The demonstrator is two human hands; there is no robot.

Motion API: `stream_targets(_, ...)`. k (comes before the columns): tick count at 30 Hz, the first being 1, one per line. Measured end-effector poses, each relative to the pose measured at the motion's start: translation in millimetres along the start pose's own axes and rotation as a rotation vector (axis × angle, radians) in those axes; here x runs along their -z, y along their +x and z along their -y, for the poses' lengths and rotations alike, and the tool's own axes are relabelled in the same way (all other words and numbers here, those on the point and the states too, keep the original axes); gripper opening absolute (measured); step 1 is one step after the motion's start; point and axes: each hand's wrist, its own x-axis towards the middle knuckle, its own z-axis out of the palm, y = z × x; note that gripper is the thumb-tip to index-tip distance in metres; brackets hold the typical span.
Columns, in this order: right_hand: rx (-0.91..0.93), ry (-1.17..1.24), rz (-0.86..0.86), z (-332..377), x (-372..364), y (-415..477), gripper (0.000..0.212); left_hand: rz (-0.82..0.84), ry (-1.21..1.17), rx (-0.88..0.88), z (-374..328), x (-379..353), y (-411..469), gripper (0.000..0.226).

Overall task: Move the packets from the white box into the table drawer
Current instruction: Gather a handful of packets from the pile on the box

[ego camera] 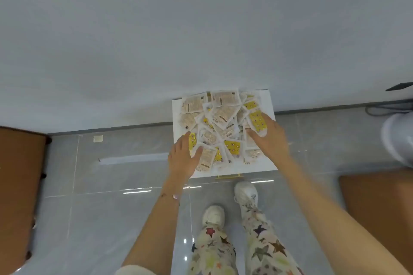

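Currently the drawer (269, 105) is sticking out from under the table (156, 40), pulled toward the person, with its gold handle (229, 176) on the near edge. The packets (223, 116) are lying in a loose heap inside the drawer, beige and yellow mixed.

The left hand (182, 158) is resting at the drawer's near-left corner, fingers straight and spread flat on the heap, gripping nothing. The right hand (271, 138) is reaching into the drawer's right side, thumb and forefinger lying either side of a yellow packet (257, 121). Whether it is pinching it or just touching, I cannot tell.

White shoes (245, 192) are standing on the tile floor (111, 219) just in front of the drawer. A brown seat (17, 185) is sitting well to the drawer's left.
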Motion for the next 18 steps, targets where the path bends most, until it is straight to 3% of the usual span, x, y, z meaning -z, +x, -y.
stream_targets(4,-0.11,0.059,0.069,-31.6,-26.1,59.3,0.078,0.054,-0.168,0.128,-2.9,-51.7,45.5,0.07)
stream_targets(9,-0.105,-0.017,0.077,-54.4,-54.4,135.7,0.08,-0.118,-0.199,0.143,-10.5,-86.5,114.9,0.076)
stream_targets(13,-0.092,-0.076,0.06,-38.8,-75.1,174.6,0.087,-0.188,-0.133,0.208,-25.0,-95.8,151.4,0.083)
stream_targets(18,-0.298,0.051,0.118,-8.6,-98.3,209.6,0.107,-0.218,-0.133,0.264,-32.5,-110.4,165.1,0.083)
